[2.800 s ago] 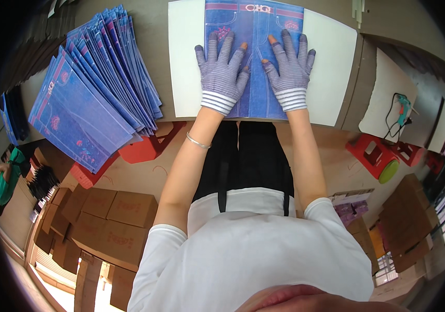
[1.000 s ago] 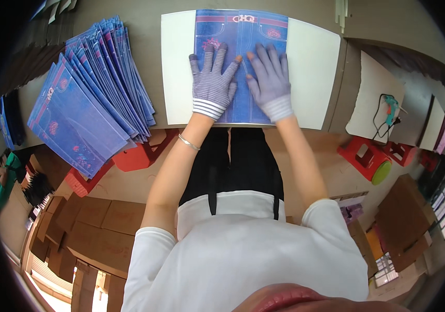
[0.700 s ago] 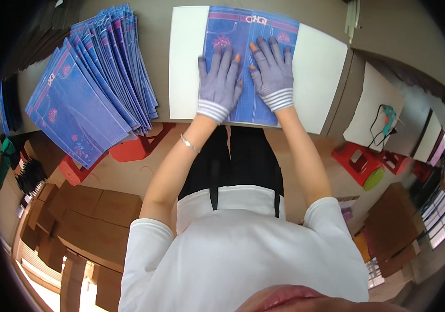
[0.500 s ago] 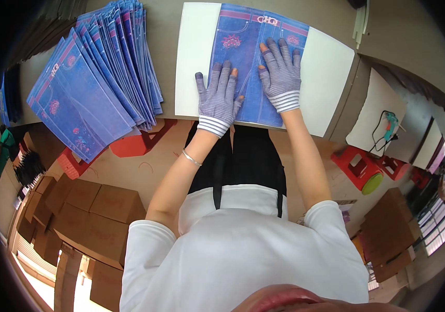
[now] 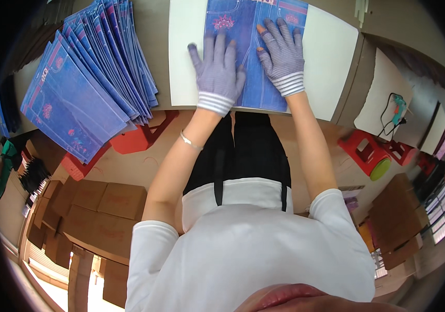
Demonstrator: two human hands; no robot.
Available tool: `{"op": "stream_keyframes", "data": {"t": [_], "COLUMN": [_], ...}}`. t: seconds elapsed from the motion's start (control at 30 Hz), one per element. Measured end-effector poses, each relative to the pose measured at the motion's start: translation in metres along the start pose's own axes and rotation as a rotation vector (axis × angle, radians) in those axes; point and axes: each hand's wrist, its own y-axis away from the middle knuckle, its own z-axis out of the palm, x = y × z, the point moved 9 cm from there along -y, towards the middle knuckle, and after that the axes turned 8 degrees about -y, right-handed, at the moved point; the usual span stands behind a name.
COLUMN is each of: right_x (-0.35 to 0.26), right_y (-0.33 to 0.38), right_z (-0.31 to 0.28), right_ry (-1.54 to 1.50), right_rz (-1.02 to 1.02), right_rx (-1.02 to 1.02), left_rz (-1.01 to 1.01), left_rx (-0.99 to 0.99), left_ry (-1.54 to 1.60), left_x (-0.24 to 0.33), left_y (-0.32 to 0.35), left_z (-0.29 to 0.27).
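A blue sheet printed like denim jeans (image 5: pixel 246 44), with pink flowers and a belt-like band, lies on a larger white sheet (image 5: pixel 329 62) in front of me. Both hands wear striped grey-purple gloves, some fingertips bare. My left hand (image 5: pixel 216 70) is open over the left part of the print, fingers spread just below a pink flower; it is slightly blurred, and I cannot tell whether it touches. On the print's right half my right hand (image 5: pixel 284 57) lies flat and open, fingers pointing away from me. Neither hand holds anything.
A fanned stack of similar blue printed sheets (image 5: pixel 72 96) lies at the left, overhanging the table edge. Red stools (image 5: pixel 365 151) stand below the table. To the right, a teal tool with a black cord (image 5: pixel 398 109) rests on a pale surface. Cardboard boxes (image 5: pixel 103 218) are piled behind left.
My left hand has slid or lifted away from me, closer to the pink flower. My right hand keeps its place on the print. The whole view has shifted slightly.
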Motion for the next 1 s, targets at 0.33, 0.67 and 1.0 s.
{"op": "stream_keyframes", "data": {"t": [0.33, 0.67, 1.0], "right_x": [-0.005, -0.001, 0.001], "right_y": [0.000, 0.001, 0.001], "right_z": [-0.001, 0.000, 0.001], "right_ry": [0.005, 0.011, -0.006], "right_rz": [-0.016, -0.008, -0.007], "right_rx": [-0.006, -0.010, -0.008], "left_rz": [0.151, 0.169, 0.190], "left_rx": [0.075, 0.132, 0.082], "left_ry": [-0.025, -0.055, -0.104], "left_x": [0.006, -0.003, -0.002], "left_y": [-0.046, -0.045, -0.046], "left_z": [0.010, 0.022, 0.031]}}
